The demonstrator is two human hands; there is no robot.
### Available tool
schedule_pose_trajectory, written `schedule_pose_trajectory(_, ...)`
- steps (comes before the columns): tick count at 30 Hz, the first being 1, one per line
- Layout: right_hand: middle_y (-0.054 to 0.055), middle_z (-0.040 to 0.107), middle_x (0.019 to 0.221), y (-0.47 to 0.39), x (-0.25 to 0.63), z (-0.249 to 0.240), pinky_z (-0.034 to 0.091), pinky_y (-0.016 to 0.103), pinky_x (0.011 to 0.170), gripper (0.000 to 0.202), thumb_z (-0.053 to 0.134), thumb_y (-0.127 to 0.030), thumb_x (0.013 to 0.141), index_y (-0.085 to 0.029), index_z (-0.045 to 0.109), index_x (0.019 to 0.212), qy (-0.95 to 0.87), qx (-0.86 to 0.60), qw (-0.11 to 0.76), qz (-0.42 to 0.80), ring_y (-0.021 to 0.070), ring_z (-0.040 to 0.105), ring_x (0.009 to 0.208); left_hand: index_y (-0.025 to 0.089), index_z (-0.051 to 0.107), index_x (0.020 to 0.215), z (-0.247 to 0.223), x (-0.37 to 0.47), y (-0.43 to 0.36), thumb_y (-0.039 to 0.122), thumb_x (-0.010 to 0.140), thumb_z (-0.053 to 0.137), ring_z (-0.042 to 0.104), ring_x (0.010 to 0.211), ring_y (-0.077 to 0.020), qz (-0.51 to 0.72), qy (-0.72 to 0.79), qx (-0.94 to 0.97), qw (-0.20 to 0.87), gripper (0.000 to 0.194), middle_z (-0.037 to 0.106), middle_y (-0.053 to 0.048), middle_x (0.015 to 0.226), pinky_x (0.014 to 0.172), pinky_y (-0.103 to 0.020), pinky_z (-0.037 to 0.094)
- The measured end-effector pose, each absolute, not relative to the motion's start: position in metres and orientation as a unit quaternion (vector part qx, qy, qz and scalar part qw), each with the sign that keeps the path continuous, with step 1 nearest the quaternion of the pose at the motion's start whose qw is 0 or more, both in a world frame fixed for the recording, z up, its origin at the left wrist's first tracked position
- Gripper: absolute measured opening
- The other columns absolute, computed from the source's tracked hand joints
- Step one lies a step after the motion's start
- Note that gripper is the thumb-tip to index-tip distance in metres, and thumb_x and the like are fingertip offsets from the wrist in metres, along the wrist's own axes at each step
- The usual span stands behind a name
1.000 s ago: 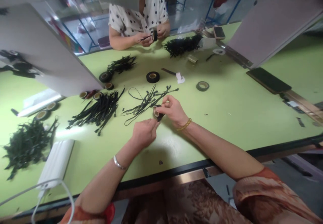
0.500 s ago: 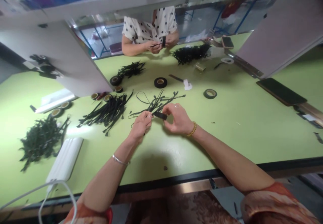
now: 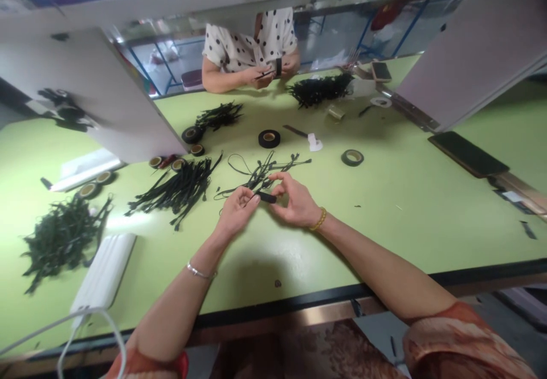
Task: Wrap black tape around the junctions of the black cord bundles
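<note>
"Where is the black tape roll (image 3: 267, 197) sitting?"

"It's hanging between the two hands, just above the green tabletop (image 3: 333, 248), turning its edge toward us."

"What is the left hand (image 3: 236, 208) doing?"

"It's pinching narrowly, thumb against finger, seemingly holding a thin black strand right at the roll's left end."

"And the right hand (image 3: 297, 201)?"

"Its thumb and index finger are curving wide apart around the roll's other end. I can't tell whether it's gripping. A yellow bracelet (image 3: 318, 219) is circling that wrist."

"What's lying nearby?"

"Thin black cables (image 3: 261, 171) are sprawling just beyond the hands, and a thicker cable bundle (image 3: 183, 188) is lying to their left. A flat tape roll (image 3: 269, 145) is resting behind them, with a greyish one (image 3: 352, 164) lying farther right."

"Anyone opposite?"

"A co-worker in a polka-dot shirt (image 3: 245, 51) is holding another black roll (image 3: 278, 67)."
</note>
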State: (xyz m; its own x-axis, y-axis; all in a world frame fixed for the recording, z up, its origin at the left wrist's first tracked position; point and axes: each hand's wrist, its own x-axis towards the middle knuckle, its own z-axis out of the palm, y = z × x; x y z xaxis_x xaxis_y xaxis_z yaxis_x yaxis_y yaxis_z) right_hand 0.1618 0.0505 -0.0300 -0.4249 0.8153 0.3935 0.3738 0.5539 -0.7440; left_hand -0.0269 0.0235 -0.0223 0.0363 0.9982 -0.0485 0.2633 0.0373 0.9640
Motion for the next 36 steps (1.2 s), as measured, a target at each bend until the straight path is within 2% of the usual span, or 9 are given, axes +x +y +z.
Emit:
schedule_pose_trajectory(3,0.001,0.069,0.076,0.048,0.162,-0.028,0.049,0.036,0.07,0.052,0.068,-0.034,0.08,-0.019,0.043,0.124,-0.782,-0.35,0.386,0.343,0.0194,0.063,0.069,0.018,0.054,0.076,-0.017,-0.028,0.024,0.035,0.083,0.06,0.04,0.055,-0.0088,0.386,0.563,0.616,0.393,0.02,0.05,0.004,0.062,0.052,-0.021,0.03)
schedule_pose_trajectory(6,0.004,0.07,0.082,0.049,0.165,-0.022,0.051,0.035,0.072,0.056,0.063,-0.049,0.085,-0.018,0.041,0.126,-0.693,-0.326,0.407,0.498,0.0192,0.066,0.075,0.018,0.056,0.075,-0.016,-0.027,0.022,0.032,0.087,0.053,0.045,0.059,-0.0107,0.387,0.564,0.668,0.293,0.019,0.054,0.003,0.064,0.057,-0.023,0.035)
schedule_pose_trajectory(9,0.003,0.07,0.072,0.054,0.17,-0.015,0.047,0.029,0.054,0.056,0.041,-0.066,0.091,-0.018,0.05,0.117,-0.553,-0.372,0.415,0.619,0.0146,0.061,0.057,0.017,0.061,0.08,-0.017,-0.025,0.016,0.027,0.091,0.049,0.051,0.065,-0.0119,0.375,0.527,0.742,0.175,0.019,0.06,-0.001,0.071,0.063,-0.024,0.038)
schedule_pose_trajectory(12,0.005,0.069,0.064,0.061,0.175,-0.012,0.038,0.025,0.042,0.061,0.041,-0.072,0.088,-0.015,0.061,0.101,-0.524,-0.394,0.319,0.685,0.0102,0.05,0.041,0.017,0.063,0.082,-0.019,-0.021,0.009,0.024,0.093,0.044,0.051,0.065,-0.012,0.32,0.465,0.824,0.054,0.024,0.06,-0.003,0.071,0.059,-0.024,0.035)
schedule_pose_trajectory(15,0.005,0.07,0.069,0.062,0.177,-0.01,0.042,0.023,0.046,0.05,0.067,-0.061,0.078,-0.013,0.067,0.09,-0.515,-0.371,0.27,0.724,0.0094,0.055,0.049,0.017,0.062,0.076,-0.019,-0.018,0.004,0.022,0.095,0.041,0.048,0.06,-0.0116,0.261,0.42,0.869,-0.034,0.028,0.058,-0.003,0.066,0.054,-0.027,0.027)
schedule_pose_trajectory(18,0.002,0.069,0.069,0.057,0.172,-0.01,0.048,0.024,0.058,0.039,0.085,-0.035,0.062,-0.013,0.066,0.088,-0.473,-0.37,0.299,0.742,0.0115,0.062,0.06,0.017,0.061,0.075,-0.017,-0.014,0.0,0.023,0.095,0.04,0.047,0.057,-0.0118,0.218,0.407,0.884,-0.071,0.03,0.057,-0.003,0.063,0.051,-0.029,0.021)
schedule_pose_trajectory(23,-0.008,0.058,0.053,0.046,0.161,-0.009,0.045,0.024,0.054,0.042,0.085,-0.015,0.052,-0.018,0.051,0.075,-0.397,-0.373,0.404,0.735,0.0111,0.058,0.05,0.017,0.062,0.08,-0.013,-0.008,-0.004,0.025,0.096,0.039,0.049,0.055,-0.0132,0.168,0.41,0.894,-0.068,0.029,0.059,-0.004,0.063,0.05,-0.03,0.015)
schedule_pose_trajectory(30,-0.009,0.052,0.057,0.042,0.167,0.005,0.045,0.028,0.056,0.04,0.082,-0.02,0.059,-0.021,0.044,0.071,-0.428,-0.32,0.506,0.677,0.0113,0.055,0.053,0.017,0.062,0.081,-0.009,-0.004,-0.003,0.029,0.095,0.039,0.053,0.058,-0.0144,0.137,0.501,0.854,0.033,0.03,0.064,-0.006,0.07,0.051,-0.028,0.018)
schedule_pose_trajectory(36,-0.004,0.057,0.071,0.035,0.166,0.007,0.045,0.03,0.063,0.029,0.075,-0.02,0.067,-0.021,0.047,0.076,-0.616,-0.289,0.534,0.501,0.0121,0.054,0.063,0.02,0.062,0.091,-0.009,-0.008,0.004,0.03,0.094,0.041,0.047,0.055,-0.0156,0.246,0.639,0.706,0.182,0.023,0.056,-0.001,0.061,0.058,-0.027,0.028)
